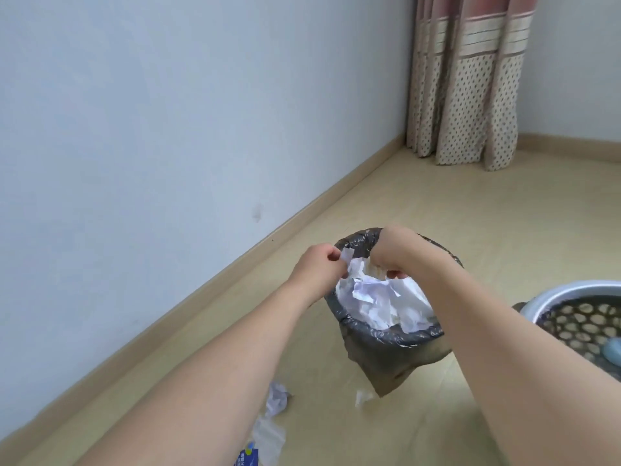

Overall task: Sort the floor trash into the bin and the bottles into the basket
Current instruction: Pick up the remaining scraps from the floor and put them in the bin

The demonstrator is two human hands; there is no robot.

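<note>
Trash was what this job was about, and I had both hands over the bin [386,334], a round tub with a crinkly dark bag [383,364] lining it. It stood on the smooth tan floor [470,213], well apart from the dotted curtain [467,95]. Just right of the bin sat the basket [578,317], round, with a pale rim and a wall full of holes. Something pale blue lay in it, too cut off to name. I think I was in the step of dropping paper in.

Inside the bin was a heap of white crumpled paper [379,297]. My left hand [319,267] pinched a small paper scrap [448,255] at the bin's left rim. My right hand [391,252] was curled over the bin, gripping the edge of a white sheet.

Near me, left of the bin, more trash lay on the floor: a paper ball [277,400], a thin clear wrapper [268,438] and a blue packet [247,457]. Next I should let go, then reach for those.
</note>
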